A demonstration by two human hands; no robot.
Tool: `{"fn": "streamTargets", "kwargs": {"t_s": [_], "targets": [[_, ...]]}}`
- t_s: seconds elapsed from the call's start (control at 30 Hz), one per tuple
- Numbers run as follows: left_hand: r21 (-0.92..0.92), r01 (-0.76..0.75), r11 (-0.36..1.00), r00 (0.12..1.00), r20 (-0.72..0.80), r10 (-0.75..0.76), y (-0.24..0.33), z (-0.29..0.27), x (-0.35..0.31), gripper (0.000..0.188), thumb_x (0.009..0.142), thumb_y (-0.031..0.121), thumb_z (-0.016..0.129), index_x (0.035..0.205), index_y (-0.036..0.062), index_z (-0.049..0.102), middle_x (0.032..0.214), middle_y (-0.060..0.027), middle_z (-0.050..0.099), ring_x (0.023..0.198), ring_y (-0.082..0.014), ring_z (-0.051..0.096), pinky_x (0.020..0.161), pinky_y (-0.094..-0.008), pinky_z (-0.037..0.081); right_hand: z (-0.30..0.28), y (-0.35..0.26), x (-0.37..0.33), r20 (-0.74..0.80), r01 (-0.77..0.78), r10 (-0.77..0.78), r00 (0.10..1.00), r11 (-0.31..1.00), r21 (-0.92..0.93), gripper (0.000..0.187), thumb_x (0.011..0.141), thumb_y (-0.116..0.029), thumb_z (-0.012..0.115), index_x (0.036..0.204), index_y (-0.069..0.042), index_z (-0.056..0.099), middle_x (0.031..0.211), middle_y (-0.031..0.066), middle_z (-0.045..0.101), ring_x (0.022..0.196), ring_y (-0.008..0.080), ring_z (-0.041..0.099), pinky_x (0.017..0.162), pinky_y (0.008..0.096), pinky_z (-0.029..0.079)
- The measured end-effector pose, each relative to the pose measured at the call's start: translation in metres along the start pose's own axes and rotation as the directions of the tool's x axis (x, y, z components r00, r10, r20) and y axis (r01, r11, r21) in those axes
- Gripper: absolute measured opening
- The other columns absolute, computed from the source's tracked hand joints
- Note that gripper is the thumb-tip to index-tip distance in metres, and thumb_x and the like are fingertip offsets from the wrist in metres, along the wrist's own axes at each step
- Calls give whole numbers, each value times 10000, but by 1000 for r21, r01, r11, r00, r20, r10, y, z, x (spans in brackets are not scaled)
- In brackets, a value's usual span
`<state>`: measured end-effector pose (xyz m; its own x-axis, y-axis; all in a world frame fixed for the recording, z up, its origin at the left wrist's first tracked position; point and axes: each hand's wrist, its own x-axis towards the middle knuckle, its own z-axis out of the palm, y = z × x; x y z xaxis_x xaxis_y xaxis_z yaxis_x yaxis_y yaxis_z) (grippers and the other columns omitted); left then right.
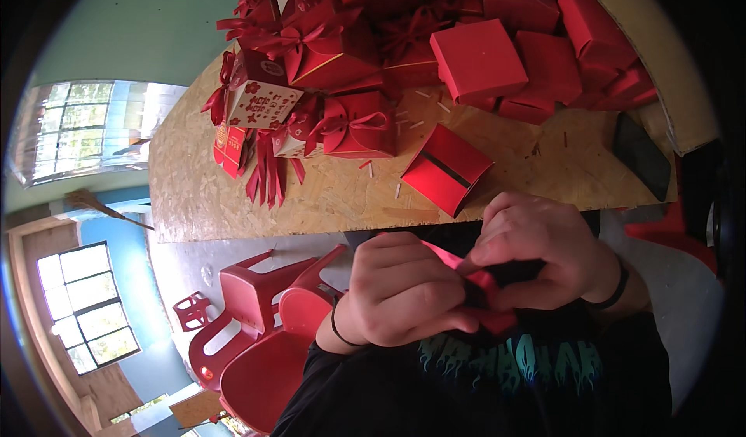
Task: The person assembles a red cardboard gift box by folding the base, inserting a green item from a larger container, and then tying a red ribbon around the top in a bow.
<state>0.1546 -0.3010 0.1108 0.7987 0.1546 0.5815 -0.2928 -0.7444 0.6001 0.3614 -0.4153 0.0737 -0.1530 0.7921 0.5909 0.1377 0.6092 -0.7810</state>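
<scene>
1. Left hand (pixel 404 293) and right hand (pixel 536 258) both pinched on a folded red card piece (pixel 482 282), near, over the lap.
2. Just beyond: open red box (pixel 447 169) on chipboard table (pixel 202 196).
3. Far: ribboned boxes (pixel 342 118), plain red boxes (pixel 497 60).

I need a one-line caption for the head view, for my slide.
Both hands, left hand and right hand, fold a red paper piece near a wooden table piled with red gift boxes.
</scene>
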Motion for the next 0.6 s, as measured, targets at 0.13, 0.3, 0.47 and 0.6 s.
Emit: {"fn": "streamTargets", "kwargs": {"t_s": [0.13,0.3,0.47,0.6], "targets": [[279,19,960,999,-31,-11,4,-3,-1,339,746,288,902,795,74,645,710,-24,636,572,-182,633,515,-302,450,0,-3,-2,-10,-119,124,992,972,201,451,960,-269,779,1321,-39,638,944,61,755,875,237,744,807,355,577],[425,-31,905,999,5,32,5,-4,-2,326,758,279,897,814,82,644,739,-21,658,579,-157,634,517,-283,451,-2,-10,-2,-21,-295,299,954,948,123,387,894,-135,828,1233,-44,666,968,69,761,856,191,762,778,305,589],[494,-134,859,990,28,138,-1,-5,-3,351,770,300,886,931,78,668,851,-37,715,638,-159,667,536,-283,476,-5,-8,-1,-106,-292,313,944,941,172,338,812,-39,869,1114,-56,718,924,49,773,861,193,780,759,292,607],[288,5,958,1000,-29,3,-2,-5,-2,396,762,306,888,1011,67,693,896,-53,727,685,-191,695,563,-311,516,-7,-9,-1,-106,-272,278,955,960,69,268,800,-20,862,1038,-73,751,877,51,772,800,198,773,703,299,607]]}}
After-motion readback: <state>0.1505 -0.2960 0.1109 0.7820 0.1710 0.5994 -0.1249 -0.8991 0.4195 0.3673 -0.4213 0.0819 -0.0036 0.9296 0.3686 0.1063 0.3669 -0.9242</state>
